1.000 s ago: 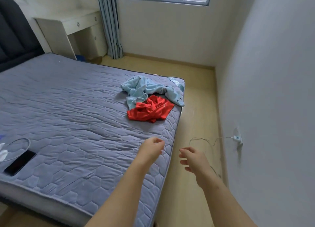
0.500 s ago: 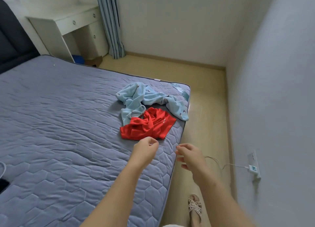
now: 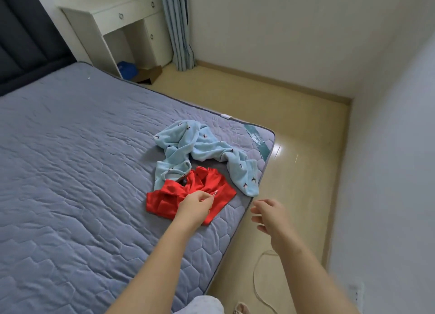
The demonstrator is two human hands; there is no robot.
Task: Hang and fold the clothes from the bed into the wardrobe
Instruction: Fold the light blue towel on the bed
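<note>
Head view: white lettering [image 3: 215,193] on red garment [image 3: 169,197], unreadable.

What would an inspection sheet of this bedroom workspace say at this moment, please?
Surface: grey quilted mattress, lightly wrinkled.
Job's things: red garment and light blue garment, both crumpled and touching, near the bed's far corner.
Clutter: blue item and cardboard box under the desk.
Grips: left hand curled over the red garment, hold unclear; right hand open, holding nothing, above the floor by the bed edge.
Cables: thin white cable looping on the floor beside the bed.
Surroundings: white desk, curtain, dark headboard; no wardrobe in view.
</note>
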